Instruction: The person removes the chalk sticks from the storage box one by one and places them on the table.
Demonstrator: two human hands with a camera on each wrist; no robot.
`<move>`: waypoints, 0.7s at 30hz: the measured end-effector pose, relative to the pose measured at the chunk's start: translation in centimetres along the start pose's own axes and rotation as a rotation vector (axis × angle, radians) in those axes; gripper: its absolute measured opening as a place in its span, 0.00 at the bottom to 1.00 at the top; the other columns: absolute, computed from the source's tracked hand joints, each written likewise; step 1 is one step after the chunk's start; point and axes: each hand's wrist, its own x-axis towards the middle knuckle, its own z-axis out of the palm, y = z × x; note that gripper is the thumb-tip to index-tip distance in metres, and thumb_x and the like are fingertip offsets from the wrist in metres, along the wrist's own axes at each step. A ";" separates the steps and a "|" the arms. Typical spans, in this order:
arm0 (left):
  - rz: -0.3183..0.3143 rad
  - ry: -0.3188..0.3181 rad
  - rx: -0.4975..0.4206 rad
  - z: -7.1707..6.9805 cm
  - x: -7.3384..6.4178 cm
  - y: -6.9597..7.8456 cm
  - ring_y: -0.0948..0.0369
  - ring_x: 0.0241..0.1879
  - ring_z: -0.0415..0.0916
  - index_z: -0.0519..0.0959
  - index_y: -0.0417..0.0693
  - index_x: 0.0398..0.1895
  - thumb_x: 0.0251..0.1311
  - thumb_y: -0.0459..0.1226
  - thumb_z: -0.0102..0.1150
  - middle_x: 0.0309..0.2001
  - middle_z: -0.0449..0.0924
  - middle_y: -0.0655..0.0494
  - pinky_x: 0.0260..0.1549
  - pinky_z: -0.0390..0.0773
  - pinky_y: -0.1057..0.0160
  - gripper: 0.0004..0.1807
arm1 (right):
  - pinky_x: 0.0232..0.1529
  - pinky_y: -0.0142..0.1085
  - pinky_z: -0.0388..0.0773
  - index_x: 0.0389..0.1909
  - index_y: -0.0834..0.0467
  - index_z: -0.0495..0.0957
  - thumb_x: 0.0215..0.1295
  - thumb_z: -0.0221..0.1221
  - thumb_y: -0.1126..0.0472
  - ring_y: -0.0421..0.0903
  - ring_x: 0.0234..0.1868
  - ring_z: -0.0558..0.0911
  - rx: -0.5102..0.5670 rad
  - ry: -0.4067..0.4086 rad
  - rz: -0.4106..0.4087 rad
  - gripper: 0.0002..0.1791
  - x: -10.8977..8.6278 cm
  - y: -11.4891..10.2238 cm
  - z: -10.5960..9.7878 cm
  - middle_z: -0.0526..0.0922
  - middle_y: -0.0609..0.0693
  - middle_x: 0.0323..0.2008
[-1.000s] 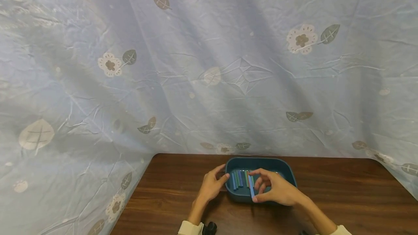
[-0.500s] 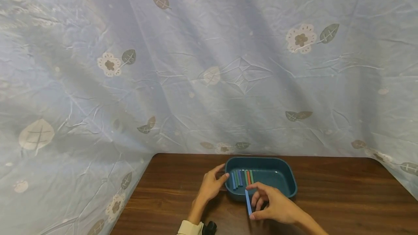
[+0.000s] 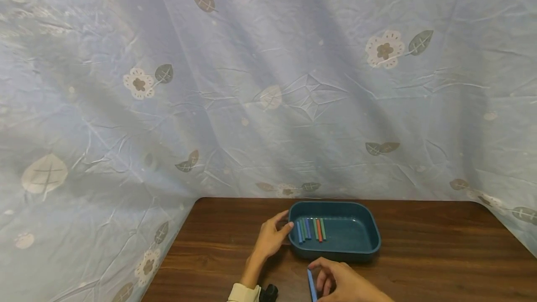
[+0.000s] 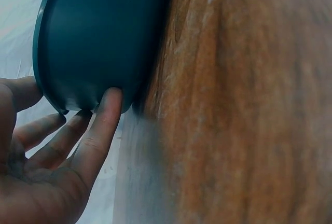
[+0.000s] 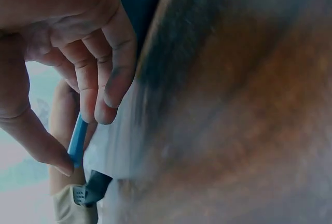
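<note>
A dark teal rectangular tub (image 3: 335, 250) stands on the table, with several blue, green and orange sticks that look like chalk (image 3: 320, 230) lined up inside its left part. My left hand (image 3: 268, 239) holds the tub's left end, its thumb over the rim and its fingers against the outer wall (image 4: 98, 37). In front of the tub, my right hand (image 3: 341, 283) pinches a thin blue stick (image 3: 312, 284) lengthwise between thumb and a fingertip. That same blue stick (image 5: 78, 138) shows in the right wrist view. Dark smudges mark the fingertips.
The brown wooden table (image 3: 226, 232) spreads to both sides of the tub. A pale curtain (image 3: 268, 143) with leaf and flower prints hangs behind it and on the left. A black device (image 3: 269, 292) is worn at the left wrist, by a cream sleeve.
My right hand has carried the blue stick from over the tub toward me and slightly left, down to the frame's bottom edge. The left hand has stayed at the tub's left end.
</note>
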 end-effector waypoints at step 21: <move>0.008 -0.011 0.028 0.0 0.0 0.0 0.39 0.47 0.90 0.73 0.39 0.76 0.77 0.36 0.62 0.64 0.80 0.29 0.35 0.94 0.53 0.28 | 0.33 0.30 0.83 0.65 0.51 0.77 0.56 0.80 0.53 0.38 0.33 0.84 -0.072 0.014 0.137 0.36 1.8 8.2 0.4 0.86 0.42 0.37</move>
